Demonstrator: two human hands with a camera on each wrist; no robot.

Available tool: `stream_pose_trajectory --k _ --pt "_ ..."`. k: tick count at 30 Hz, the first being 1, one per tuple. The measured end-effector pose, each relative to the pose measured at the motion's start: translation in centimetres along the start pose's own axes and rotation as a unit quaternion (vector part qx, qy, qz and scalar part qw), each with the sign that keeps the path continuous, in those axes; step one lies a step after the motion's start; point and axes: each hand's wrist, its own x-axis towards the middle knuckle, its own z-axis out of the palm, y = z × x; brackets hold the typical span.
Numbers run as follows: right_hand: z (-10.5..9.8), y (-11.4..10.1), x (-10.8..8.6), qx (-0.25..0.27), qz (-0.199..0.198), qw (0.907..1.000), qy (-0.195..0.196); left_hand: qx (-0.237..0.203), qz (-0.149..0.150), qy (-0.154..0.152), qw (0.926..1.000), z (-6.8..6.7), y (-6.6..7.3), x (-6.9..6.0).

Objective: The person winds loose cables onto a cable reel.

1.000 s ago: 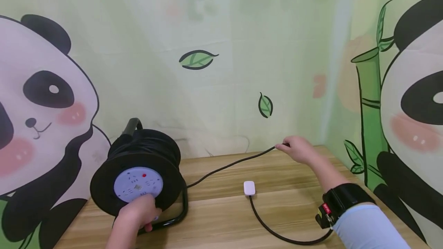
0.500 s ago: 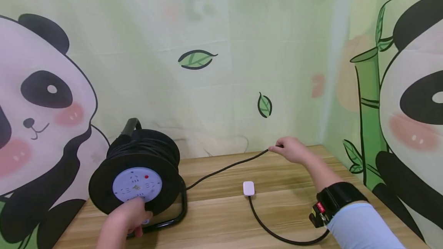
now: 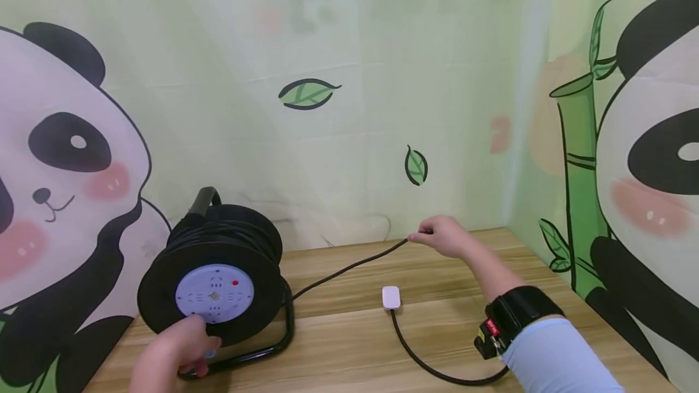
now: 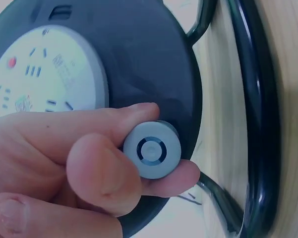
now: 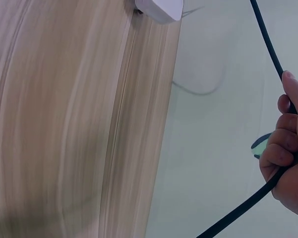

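A black cable reel (image 3: 155, 290) stands on the table at left, cable wound round its drum. Its front carries a round white socket panel (image 3: 192, 293) with a red button. At the lower edge of the reel, my left hand (image 3: 182, 344) holds a round grey knob (image 4: 151, 150) between its fingers. From the drum a black cable (image 3: 349, 269) runs rightward and up to my right hand (image 3: 445, 236), whose fingers are curled round it. A white plug (image 3: 391, 297) lies on the table between the hands, on the cable's other end.
The reel's black tubular stand (image 3: 262, 353) rests on the wooden table (image 3: 338, 344). Behind the table hangs a cloth (image 3: 355, 156) printed with pandas and leaves. A black strap with a small device (image 3: 519, 314) sits on my right wrist.
My left hand has moved left and slightly down with the knob. The socket panel has turned a little clockwise. My right hand has come left toward the reel, still holding the cable.
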Motion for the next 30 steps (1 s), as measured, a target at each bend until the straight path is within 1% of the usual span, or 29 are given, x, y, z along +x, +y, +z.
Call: stream_pose_trajectory --k 11,17,22,27,30 --pt "1.4 -2.3 0.6 0.011 0.004 0.9997 -0.023 -0.040 0.006 0.029 0.9988 -1.3 -2.3 -1.1" --pt "2.1 -3.3 1.1 0.007 0.001 0.9995 -0.032 -0.059 -0.008 0.038 0.9975 -2.0 -3.3 -1.7" --pt "2.6 -3.9 1.3 0.008 -0.002 0.9992 -0.040 -0.060 -0.010 0.044 0.9972 -2.7 -3.9 -2.2" --pt "3.0 -4.5 1.5 0.008 -0.016 0.9989 -0.042 -0.056 -0.022 0.047 0.9971 -3.3 -4.2 -2.5" --pt "3.2 -4.8 1.6 0.006 -0.016 0.9988 -0.046 -0.054 -0.028 0.052 0.9968 -3.5 -4.3 -2.7"
